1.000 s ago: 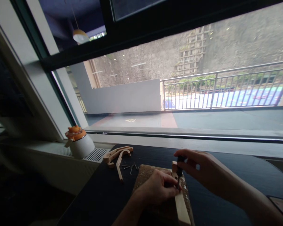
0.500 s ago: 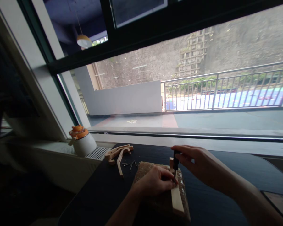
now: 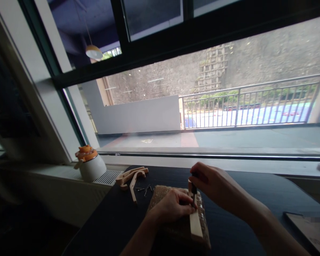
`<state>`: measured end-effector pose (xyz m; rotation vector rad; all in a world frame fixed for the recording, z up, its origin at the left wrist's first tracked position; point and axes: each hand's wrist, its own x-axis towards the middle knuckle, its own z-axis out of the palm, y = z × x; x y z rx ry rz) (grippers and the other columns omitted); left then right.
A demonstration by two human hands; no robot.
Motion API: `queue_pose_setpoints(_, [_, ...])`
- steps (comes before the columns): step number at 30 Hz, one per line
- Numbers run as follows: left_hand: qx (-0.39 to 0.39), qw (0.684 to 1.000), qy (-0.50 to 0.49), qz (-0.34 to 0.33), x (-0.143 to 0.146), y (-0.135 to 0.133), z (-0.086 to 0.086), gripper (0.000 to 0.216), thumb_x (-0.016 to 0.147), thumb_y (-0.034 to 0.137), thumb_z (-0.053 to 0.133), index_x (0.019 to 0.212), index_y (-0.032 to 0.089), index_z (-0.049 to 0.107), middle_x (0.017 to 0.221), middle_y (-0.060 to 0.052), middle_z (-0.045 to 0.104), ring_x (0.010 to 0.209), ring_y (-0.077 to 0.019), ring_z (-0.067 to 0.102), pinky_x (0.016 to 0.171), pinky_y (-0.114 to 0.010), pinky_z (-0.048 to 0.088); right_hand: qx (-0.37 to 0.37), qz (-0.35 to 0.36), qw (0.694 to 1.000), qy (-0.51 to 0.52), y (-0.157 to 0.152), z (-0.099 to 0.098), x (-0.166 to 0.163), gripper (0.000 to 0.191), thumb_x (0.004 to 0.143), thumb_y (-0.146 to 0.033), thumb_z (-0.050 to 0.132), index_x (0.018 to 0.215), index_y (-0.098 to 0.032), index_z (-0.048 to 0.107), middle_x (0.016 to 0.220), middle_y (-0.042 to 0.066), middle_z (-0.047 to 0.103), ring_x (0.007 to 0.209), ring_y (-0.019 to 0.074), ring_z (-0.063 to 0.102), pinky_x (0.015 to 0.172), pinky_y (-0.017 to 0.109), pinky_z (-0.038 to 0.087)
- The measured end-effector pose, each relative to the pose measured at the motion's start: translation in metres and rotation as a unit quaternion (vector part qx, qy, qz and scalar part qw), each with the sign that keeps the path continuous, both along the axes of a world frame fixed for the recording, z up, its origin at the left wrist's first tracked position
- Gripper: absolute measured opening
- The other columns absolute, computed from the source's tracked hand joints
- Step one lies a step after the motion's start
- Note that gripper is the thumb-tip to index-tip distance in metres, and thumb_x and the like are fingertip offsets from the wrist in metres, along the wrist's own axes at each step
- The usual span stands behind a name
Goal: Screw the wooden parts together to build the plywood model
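Note:
A black-handled screwdriver [image 3: 194,189] stands nearly upright, its handle gripped from above by my right hand [image 3: 209,177]. Its tip meets a pale wooden strip [image 3: 196,225], which lies on a brown block wrapped in clear film [image 3: 160,192]. My left hand [image 3: 174,203] is closed at the strip, thumb and fingers pressed against the wood around the screwdriver's tip. Whatever sits under the tip is hidden by those fingers. Left of the block lie several small screws [image 3: 146,189] and curved wooden pieces [image 3: 134,183].
The dark table [image 3: 106,217] stands against a window. On the ledge at left sits a white pot with an orange lid [image 3: 92,167], beside a vent grille. A flat framed object [image 3: 306,231], perhaps a tablet, lies at the table's right.
The view has tilted and shifted slightly. My right hand has turned on the screwdriver's handle, its fingers now curled more closely round the top. My left hand keeps its place on the strip.

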<state>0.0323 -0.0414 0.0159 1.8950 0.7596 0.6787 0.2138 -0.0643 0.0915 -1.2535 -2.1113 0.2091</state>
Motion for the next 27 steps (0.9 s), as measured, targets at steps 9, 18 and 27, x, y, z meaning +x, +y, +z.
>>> queue_pose_setpoints(9, [0.012, 1.000, 0.002, 0.004, 0.000, 0.001, -0.004, 0.015, 0.074, 0.027, 0.064, 0.085, 0.025, 0.074, 0.088, 0.003, 0.065, 0.084, -0.0152, 0.058, 0.074, -0.020, 0.042, -0.023, 0.056, 0.998, 0.018, -0.001, -0.005, -0.006, 0.030, 0.089, -0.025, 0.045, 0.116, -0.023, 0.058, 0.084, 0.004, 0.069, 0.062, 0.0136, 0.058, 0.058, 0.023, 0.042])
queue_pose_setpoints(18, [0.033, 0.999, 0.024, -0.018, -0.002, 0.001, 0.000, 0.020, 0.078, 0.028, 0.060, 0.091, 0.021, 0.073, 0.094, 0.000, 0.063, 0.088, -0.0162, 0.058, 0.075, -0.020, 0.043, -0.040, 0.027, 0.999, 0.023, 0.004, -0.004, -0.003, 0.018, 0.087, -0.029, 0.049, 0.102, -0.022, 0.057, 0.072, 0.001, 0.066, 0.060, 0.0145, 0.058, 0.053, 0.023, 0.040])
queue_pose_setpoints(27, [0.049, 0.991, 0.089, -0.081, -0.016, 0.002, 0.016, 0.036, 0.071, 0.018, 0.062, 0.105, 0.024, 0.068, 0.108, -0.001, 0.061, 0.099, -0.0203, 0.056, 0.089, -0.024, 0.041, -0.039, 0.032, 0.998, 0.025, 0.001, -0.001, -0.005, 0.016, 0.088, -0.028, 0.048, 0.098, -0.020, 0.056, 0.076, 0.003, 0.065, 0.059, 0.0142, 0.057, 0.052, 0.023, 0.040])
